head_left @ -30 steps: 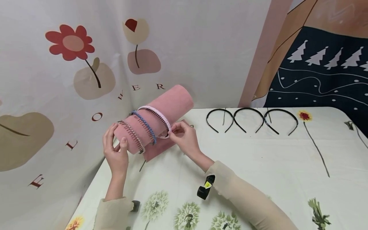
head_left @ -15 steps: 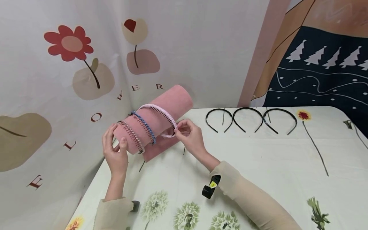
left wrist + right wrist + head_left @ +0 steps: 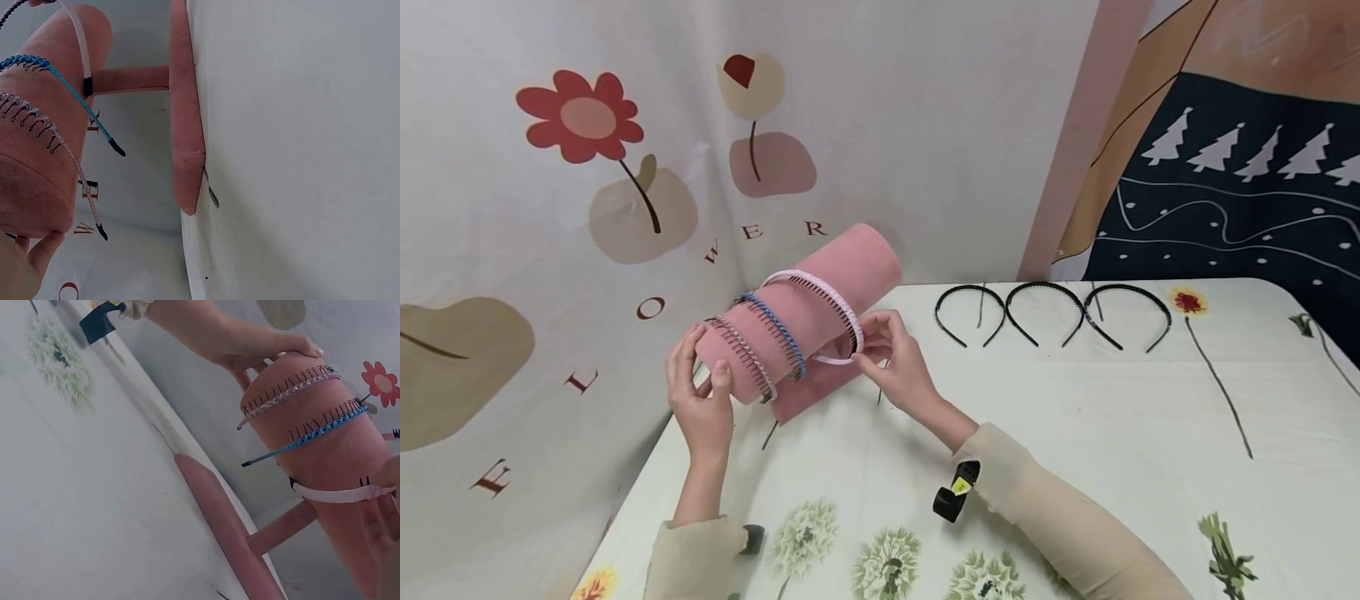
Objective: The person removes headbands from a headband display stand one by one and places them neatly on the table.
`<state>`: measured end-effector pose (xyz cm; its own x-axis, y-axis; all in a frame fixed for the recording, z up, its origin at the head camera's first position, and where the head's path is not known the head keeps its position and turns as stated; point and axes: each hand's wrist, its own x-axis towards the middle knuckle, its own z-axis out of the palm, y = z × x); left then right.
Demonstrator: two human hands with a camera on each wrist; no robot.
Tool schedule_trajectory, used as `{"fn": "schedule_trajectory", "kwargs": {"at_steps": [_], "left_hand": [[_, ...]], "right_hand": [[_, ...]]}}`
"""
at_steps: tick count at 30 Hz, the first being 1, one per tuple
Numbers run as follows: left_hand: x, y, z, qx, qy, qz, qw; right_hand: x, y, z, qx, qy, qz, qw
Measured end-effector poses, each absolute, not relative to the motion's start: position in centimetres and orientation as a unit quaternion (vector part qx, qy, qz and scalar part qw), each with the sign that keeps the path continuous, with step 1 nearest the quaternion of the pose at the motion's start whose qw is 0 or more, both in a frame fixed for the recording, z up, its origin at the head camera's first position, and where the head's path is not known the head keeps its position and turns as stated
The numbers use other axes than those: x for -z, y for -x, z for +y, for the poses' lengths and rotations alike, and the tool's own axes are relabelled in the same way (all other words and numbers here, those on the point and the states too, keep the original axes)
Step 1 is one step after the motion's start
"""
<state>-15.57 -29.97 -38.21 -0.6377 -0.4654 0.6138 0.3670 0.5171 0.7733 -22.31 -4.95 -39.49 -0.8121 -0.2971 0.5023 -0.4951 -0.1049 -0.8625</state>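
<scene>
A pink padded roll stand [image 3: 857,262] tilts on its flat pink base [image 3: 812,392]. Around its near end my left hand [image 3: 702,408] curls, thumb on the rim. My right hand [image 3: 901,367] pinches the lower side of a pale pink headband [image 3: 829,293] with comb teeth, worn slantwise round the roll. Beside it sits a blue braided headband [image 3: 778,327], then a greyish-pink braided headband [image 3: 748,354] nearest the left hand. In the left wrist view the blue headband's black tip [image 3: 116,147] hangs free below the roll. Fingers partly cover the pale headband [image 3: 331,494] in the right wrist view.
Three black headbands [image 3: 1045,284] lie in a row at the table's back edge, right of the stand. A flower-printed white cloth [image 3: 1060,417] covers the table. A printed curtain [image 3: 925,125] hangs close behind the stand.
My right hand has shifted right, drawing the pale headband's lower side outward from the roll, then turned slightly at the fingers. The left hand and the stand stay in place.
</scene>
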Motion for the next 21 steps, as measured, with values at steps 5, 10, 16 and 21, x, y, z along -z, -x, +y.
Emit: {"fn": "schedule_trajectory", "kwargs": {"at_steps": [5, 10, 16, 21], "left_hand": [[38.5, 15.8, -30.0, 0.49, -0.03, -0.761, 0.425], [38.8, 16.1, -30.0, 0.485, -0.032, -0.763, 0.426], [38.6, 16.0, -30.0, 0.491, -0.039, -0.759, 0.426], [38.6, 15.9, -30.1, 0.488, -0.037, -0.759, 0.43]], "right_hand": [[39.2, 22.2, -4.5, -0.683, -0.295, -0.658, 0.118], [38.7, 22.4, -4.0, -0.688, -0.291, -0.648, 0.15], [37.6, 23.1, -2.9, -0.713, -0.266, -0.629, 0.161], [37.2, 23.6, -1.6, -0.732, -0.25, -0.615, 0.156]]}}
